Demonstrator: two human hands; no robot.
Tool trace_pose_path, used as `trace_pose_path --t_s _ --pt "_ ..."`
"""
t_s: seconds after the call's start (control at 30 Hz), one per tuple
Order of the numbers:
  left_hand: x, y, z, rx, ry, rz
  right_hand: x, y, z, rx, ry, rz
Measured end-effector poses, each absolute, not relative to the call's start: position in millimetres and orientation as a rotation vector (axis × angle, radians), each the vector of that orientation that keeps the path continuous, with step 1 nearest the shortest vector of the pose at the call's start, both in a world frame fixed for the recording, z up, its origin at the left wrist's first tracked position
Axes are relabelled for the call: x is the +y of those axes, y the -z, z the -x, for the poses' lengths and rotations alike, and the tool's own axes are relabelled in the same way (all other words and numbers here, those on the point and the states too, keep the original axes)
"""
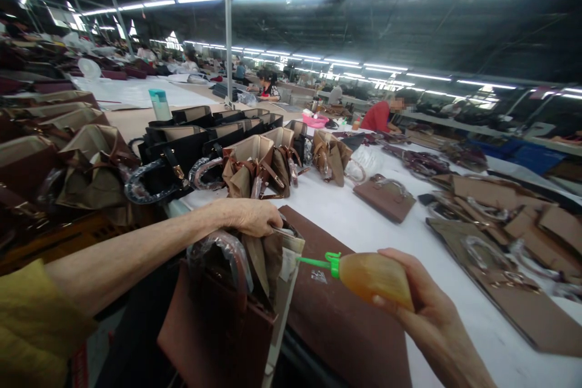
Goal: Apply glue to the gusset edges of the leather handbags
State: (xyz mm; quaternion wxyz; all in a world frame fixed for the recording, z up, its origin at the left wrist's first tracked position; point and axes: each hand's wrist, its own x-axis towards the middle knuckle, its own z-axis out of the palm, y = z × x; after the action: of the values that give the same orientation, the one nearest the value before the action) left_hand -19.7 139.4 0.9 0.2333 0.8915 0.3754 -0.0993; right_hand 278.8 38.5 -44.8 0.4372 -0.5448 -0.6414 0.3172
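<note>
My left hand (254, 216) is closed on the top edge of a brown handbag (218, 321), whose handle (239, 260) is wrapped in clear plastic. The bag stands tilted in front of me, its pale inner edge (286, 291) facing right. In my right hand (427, 297) is a squeeze bottle (375, 279) of amber liquid, held on its side. Its green nozzle (313, 262) points left, with the tip at or very near the bag's upper edge; whether they touch I cannot tell. Beneath the bottle lies a flat brown panel (336, 327).
Black handbags (175, 142) and brown-and-tan bags (248, 163) stand in rows beyond my left arm. A small brown bag (384, 197) lies on the white table (318, 194). Piled tan bag pieces (513, 206) cover the right side. A person in red (377, 115) works farther back.
</note>
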Motion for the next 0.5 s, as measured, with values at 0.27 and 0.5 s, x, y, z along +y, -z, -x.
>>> trace_pose_path --t_s 0.27,0.5 --pt "145 5 19 1.026 0.284 -2.475 38 48 -281 -1.611 -0.715 1.363" --pt "147 6 21 1.042 0.284 -2.479 30 70 -294 -1.624 -0.789 1.335"
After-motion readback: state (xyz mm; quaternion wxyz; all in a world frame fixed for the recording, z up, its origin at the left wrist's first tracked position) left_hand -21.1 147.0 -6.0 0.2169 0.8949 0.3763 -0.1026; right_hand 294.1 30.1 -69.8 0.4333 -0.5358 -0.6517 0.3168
